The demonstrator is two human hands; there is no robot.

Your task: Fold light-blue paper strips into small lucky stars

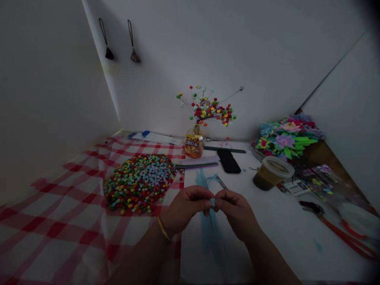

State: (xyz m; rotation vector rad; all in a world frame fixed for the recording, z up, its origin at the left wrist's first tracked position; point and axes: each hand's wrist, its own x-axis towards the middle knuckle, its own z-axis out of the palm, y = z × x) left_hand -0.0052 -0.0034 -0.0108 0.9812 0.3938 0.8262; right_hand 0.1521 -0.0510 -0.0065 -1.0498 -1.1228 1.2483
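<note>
Between the fingertips of both hands is a small light-blue paper star point(212, 202). My left hand point(190, 204), with a gold bangle at the wrist, pinches it from one side. My right hand point(233, 209) pinches it from the other, the two hands nearly touching. Beneath them light-blue paper strips point(209, 237) lie lengthwise on the white table surface. Just beyond the fingers, scissors point(221, 182) lie partly covered by the strips. A large heap of coloured paper stars point(139, 182) spreads on the red checked cloth to the left.
A bottle point(194, 144) holding star-tipped stems stands at the back. Near it lie a black phone point(228, 161) and dark strips point(197, 165). Rightward are a lidded tub of brown liquid point(273, 173), red-handled pliers point(332, 225) and fuzzy craft flowers point(286, 136). Walls bound the back and sides.
</note>
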